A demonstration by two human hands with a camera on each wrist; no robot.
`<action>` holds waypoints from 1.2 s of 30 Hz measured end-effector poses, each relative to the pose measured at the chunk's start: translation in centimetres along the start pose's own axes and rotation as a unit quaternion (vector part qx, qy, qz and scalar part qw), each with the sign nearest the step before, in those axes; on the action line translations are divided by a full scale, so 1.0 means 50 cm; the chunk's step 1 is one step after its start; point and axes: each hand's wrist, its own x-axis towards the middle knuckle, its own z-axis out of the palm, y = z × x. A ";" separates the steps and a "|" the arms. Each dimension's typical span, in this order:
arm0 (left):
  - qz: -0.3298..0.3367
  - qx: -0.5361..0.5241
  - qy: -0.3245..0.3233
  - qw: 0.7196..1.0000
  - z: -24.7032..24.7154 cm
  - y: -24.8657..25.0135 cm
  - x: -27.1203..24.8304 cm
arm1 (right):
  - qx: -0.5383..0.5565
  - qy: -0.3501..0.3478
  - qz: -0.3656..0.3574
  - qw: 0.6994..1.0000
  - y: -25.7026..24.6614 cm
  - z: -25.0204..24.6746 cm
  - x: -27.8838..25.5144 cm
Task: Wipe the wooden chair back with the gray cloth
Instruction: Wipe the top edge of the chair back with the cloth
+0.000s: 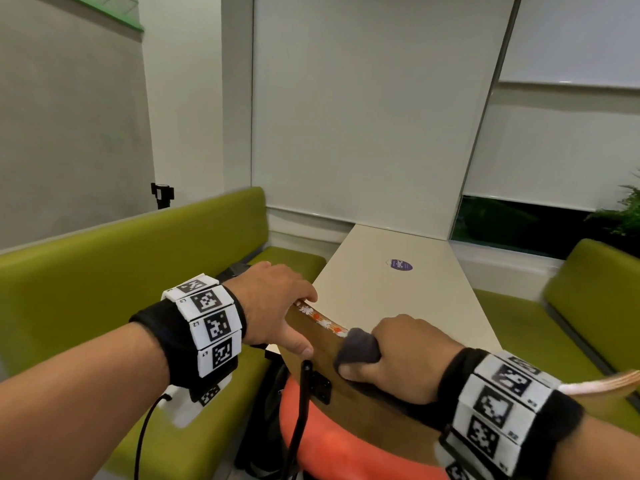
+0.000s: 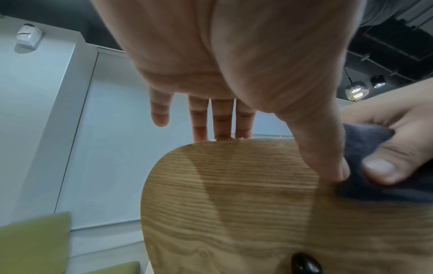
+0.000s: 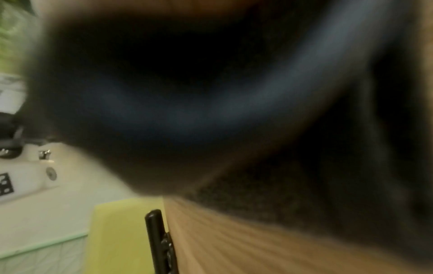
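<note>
The wooden chair back [image 1: 325,349] stands right in front of me, its grain filling the left wrist view [image 2: 234,204]. My left hand [image 1: 277,306] grips its upper left corner, fingers [image 2: 221,118] hooked over the top edge and thumb pressed on the near face. My right hand [image 1: 405,362] holds the bunched gray cloth [image 1: 358,348] against the near face just below the top edge, right beside my left thumb [image 2: 328,157]. The cloth [image 2: 365,144] bulges out between thumb and fingers of the right hand [image 2: 398,148]. In the right wrist view the cloth [image 3: 281,194] is a dark blur over the wood [image 3: 257,250].
Beyond the chair back stretches a cream table [image 1: 398,306] with a purple sticker [image 1: 399,264]. Green benches run along the left [image 1: 121,271] and right [image 1: 588,289]. Below the chair back are an orange seat [image 1: 346,445] and a black frame rod [image 1: 301,393].
</note>
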 end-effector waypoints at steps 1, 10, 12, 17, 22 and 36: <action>0.000 0.003 0.001 1.000 -0.002 0.000 0.002 | -0.024 0.006 -0.003 1.000 -0.012 -0.001 0.006; 0.000 -0.018 0.020 1.000 -0.006 -0.016 0.007 | 0.022 0.114 -0.139 0.983 -0.003 0.020 -0.012; 0.000 -0.016 0.018 1.000 -0.003 -0.019 0.010 | 0.050 0.129 -0.136 0.981 0.009 0.023 -0.026; 0.002 -0.021 0.018 1.000 -0.005 -0.023 0.013 | 0.214 0.176 -0.107 0.955 0.023 0.024 -0.053; 0.000 -0.012 0.012 1.000 -0.004 -0.032 0.014 | 0.150 0.150 0.017 0.977 -0.004 0.010 -0.012; 0.000 -0.018 0.016 1.000 0.006 -0.043 0.014 | 0.064 0.106 -0.137 0.983 -0.035 0.010 -0.004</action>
